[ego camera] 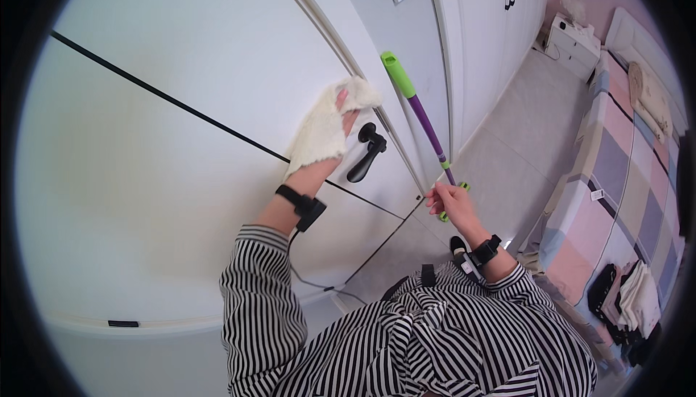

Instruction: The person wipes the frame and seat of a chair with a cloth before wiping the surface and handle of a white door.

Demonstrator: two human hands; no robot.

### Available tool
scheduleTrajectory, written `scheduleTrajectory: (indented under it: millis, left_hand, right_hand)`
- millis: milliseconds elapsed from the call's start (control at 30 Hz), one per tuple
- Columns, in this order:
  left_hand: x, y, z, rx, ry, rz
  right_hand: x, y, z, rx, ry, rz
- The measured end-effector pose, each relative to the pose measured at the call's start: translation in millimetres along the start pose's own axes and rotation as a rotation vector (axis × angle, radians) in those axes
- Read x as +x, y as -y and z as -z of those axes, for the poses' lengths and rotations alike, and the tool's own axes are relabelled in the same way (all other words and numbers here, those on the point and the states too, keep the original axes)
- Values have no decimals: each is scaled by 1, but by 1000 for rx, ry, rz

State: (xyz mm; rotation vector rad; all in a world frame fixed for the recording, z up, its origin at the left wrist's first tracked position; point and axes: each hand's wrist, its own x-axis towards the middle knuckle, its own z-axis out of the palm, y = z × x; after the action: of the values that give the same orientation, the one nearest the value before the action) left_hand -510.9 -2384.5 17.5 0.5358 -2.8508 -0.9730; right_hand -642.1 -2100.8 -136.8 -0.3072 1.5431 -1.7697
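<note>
My left hand holds a white fluffy cloth flat against a white door, beside its edge. Part of the cloth is draped over my fingers, so most of them are hidden. Just right of the cloth is a black lever door handle, apart from my hand. My right hand hangs in the air with loosely curled fingers and nothing in it. Behind it, a mop with a purple pole and a green grip leans by the door frame; its green-edged head is partly hidden by that hand.
To the right stands a bed with a checked cover, bearing a pile of folded clothes. A white nightstand and white wardrobe doors are farther back. A cable runs from my left wrist strap past the door's edge.
</note>
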Motion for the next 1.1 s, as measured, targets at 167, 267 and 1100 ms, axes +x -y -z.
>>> scheduleTrajectory:
  millis: [167,267,1100]
  left_hand:
    - [17,-6,-13,355,-83,-181]
    - [10,-2,-19,270,-48,-127]
    - [-44,43,-27,190,-200,-27]
  right_hand:
    - [1,-4,-3,0,31,13]
    - [1,-9,4,13,-6,-3]
    - [4,-33,-42,-122,219,-84]
